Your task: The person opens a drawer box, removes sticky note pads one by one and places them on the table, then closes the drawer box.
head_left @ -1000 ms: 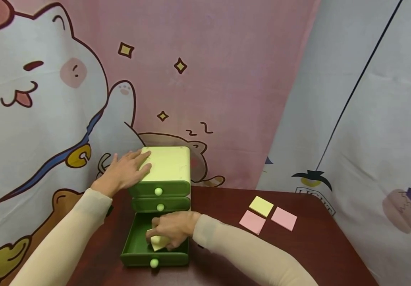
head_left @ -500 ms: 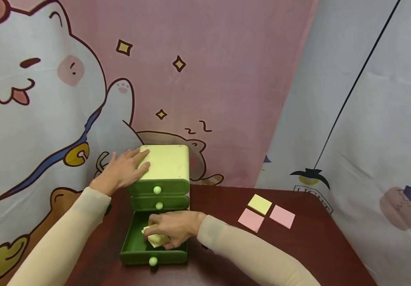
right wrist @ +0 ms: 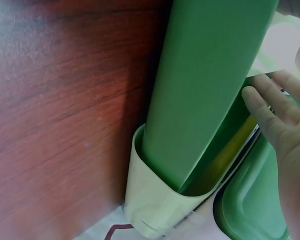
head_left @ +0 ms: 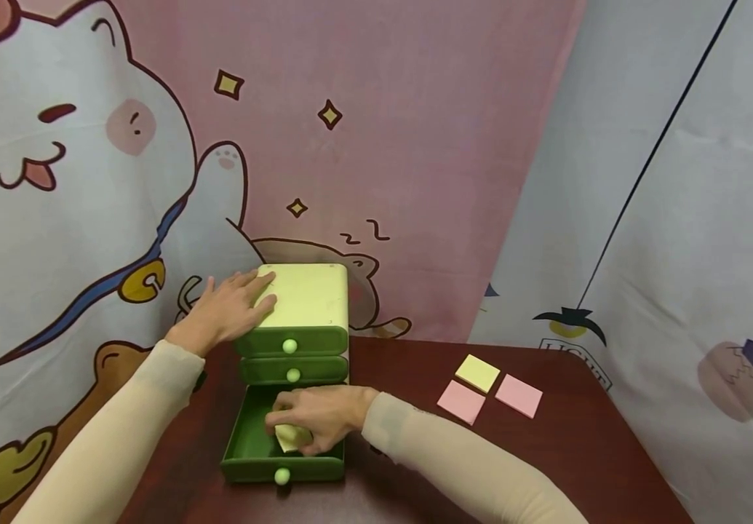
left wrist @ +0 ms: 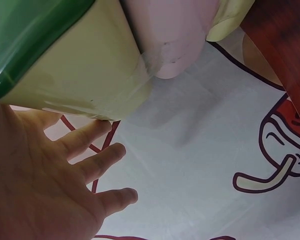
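Note:
A small drawer cabinet (head_left: pixel 311 295) with a pale yellow top and green drawer fronts stands on the table. Its bottom drawer (head_left: pixel 252 471) is pulled out. My left hand (head_left: pixel 222 316) rests on the left edge of the top with its fingers spread; in the left wrist view the fingers reach along the cabinet's side. Inside the pulled-out drawer, my right hand (head_left: pixel 324 418) pinches a yellow sticky note pad (head_left: pixel 293 439), tilted and partly covered by the fingers. The right wrist view shows the pad (right wrist: pixel 280 47) as a bright sheet beyond the fingertips.
On the dark red table (head_left: pixel 415 466), right of the cabinet, lie a yellow sticky note pad (head_left: pixel 477 373) and two pink ones, the nearer (head_left: pixel 461 402) and the farther right (head_left: pixel 519 396). A printed cloth (head_left: pixel 428 182) hangs close behind the table.
The right hand stays in the drawer and tilts the yellow pad; its left corner, exposed half a second ago, is now behind the fingers. The left hand keeps its place.

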Action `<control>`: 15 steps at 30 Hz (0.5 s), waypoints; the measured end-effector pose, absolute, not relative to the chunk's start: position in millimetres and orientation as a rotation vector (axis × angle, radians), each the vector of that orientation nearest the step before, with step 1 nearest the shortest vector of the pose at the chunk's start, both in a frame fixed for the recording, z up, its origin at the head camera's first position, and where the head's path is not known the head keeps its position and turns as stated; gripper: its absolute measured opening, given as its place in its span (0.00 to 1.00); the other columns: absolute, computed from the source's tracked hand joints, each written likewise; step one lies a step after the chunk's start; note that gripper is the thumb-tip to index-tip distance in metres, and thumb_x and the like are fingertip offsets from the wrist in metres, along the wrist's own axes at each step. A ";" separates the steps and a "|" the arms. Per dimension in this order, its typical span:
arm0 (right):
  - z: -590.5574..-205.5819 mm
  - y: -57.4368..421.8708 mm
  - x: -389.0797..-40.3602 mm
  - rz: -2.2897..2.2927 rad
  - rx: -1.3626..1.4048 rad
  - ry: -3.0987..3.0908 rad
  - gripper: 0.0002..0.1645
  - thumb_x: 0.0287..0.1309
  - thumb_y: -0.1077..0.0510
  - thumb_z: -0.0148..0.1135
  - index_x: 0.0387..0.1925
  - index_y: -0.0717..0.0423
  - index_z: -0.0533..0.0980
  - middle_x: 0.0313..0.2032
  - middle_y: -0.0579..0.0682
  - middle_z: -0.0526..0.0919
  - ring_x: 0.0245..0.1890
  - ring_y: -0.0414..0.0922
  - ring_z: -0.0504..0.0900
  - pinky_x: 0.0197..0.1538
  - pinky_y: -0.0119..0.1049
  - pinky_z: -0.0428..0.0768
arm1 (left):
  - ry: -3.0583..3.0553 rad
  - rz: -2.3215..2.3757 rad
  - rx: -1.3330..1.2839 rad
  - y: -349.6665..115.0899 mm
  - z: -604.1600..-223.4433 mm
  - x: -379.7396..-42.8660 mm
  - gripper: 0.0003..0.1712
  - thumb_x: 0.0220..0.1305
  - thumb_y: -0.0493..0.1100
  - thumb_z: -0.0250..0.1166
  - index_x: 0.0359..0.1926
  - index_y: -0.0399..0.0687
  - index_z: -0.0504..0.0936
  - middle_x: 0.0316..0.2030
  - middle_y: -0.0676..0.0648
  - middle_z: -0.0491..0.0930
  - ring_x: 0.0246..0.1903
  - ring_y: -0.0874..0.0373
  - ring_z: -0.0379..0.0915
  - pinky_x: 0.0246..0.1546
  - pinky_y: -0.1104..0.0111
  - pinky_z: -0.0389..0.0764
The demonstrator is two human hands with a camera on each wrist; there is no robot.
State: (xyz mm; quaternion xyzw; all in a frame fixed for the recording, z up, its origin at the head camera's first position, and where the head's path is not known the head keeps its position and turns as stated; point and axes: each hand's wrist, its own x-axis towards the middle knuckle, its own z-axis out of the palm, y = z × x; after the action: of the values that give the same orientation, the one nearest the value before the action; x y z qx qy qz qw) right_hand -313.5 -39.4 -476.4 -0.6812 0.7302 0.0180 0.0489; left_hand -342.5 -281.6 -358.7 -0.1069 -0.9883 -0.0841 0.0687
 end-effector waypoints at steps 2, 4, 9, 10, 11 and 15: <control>-476.8 -38.4 -313.5 0.012 -2.071 2.223 0.33 0.65 0.43 0.74 0.66 0.36 0.70 0.64 0.46 0.72 0.47 0.30 0.77 0.49 0.16 0.77 | -2.974 -0.256 -0.325 -281.4 -358.3 -342.7 0.43 0.81 0.74 0.36 0.87 0.65 0.53 0.86 0.39 0.51 0.83 0.30 0.45 0.76 0.22 0.36; -477.0 -37.5 -312.5 -0.026 -2.070 2.218 0.32 0.65 0.44 0.74 0.66 0.36 0.71 0.63 0.46 0.71 0.44 0.29 0.76 0.47 0.16 0.76 | -2.975 -0.257 -0.325 -281.4 -358.1 -342.6 0.43 0.81 0.74 0.36 0.87 0.64 0.53 0.86 0.39 0.51 0.83 0.29 0.45 0.76 0.22 0.36; -476.9 -34.8 -309.2 -0.039 -2.121 2.236 0.31 0.66 0.44 0.72 0.66 0.36 0.71 0.63 0.46 0.69 0.42 0.29 0.76 0.46 0.16 0.76 | -2.977 -0.237 -0.323 -281.6 -358.8 -341.9 0.43 0.81 0.75 0.36 0.87 0.64 0.54 0.86 0.38 0.51 0.83 0.29 0.46 0.76 0.22 0.37; -476.6 -33.8 -308.7 -0.028 -2.136 2.246 0.31 0.66 0.43 0.72 0.66 0.37 0.71 0.63 0.46 0.69 0.43 0.29 0.76 0.46 0.16 0.76 | -2.976 -0.233 -0.324 -281.5 -358.9 -341.9 0.43 0.81 0.74 0.36 0.87 0.64 0.54 0.86 0.38 0.51 0.83 0.29 0.46 0.76 0.22 0.37; -476.1 -32.5 -308.2 -0.015 -2.149 2.258 0.31 0.66 0.43 0.72 0.66 0.36 0.71 0.63 0.47 0.70 0.44 0.29 0.76 0.47 0.16 0.77 | -2.975 -0.227 -0.324 -281.4 -359.1 -342.0 0.43 0.81 0.74 0.36 0.87 0.64 0.54 0.85 0.38 0.51 0.83 0.29 0.46 0.76 0.22 0.37; -471.7 -26.0 -306.3 0.018 -2.177 2.301 0.32 0.66 0.41 0.71 0.68 0.36 0.71 0.66 0.48 0.71 0.49 0.32 0.78 0.51 0.19 0.78 | -2.972 -0.220 -0.322 -281.2 -358.8 -342.7 0.43 0.81 0.74 0.36 0.87 0.63 0.54 0.85 0.38 0.51 0.83 0.29 0.46 0.76 0.22 0.37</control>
State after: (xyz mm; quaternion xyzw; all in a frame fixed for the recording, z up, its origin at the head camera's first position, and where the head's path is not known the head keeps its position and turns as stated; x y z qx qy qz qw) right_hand -306.3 -26.0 -471.7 -0.6871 0.7264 0.0056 -0.0131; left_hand -342.7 -281.2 -358.8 -0.1070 -0.9889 -0.0733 0.0718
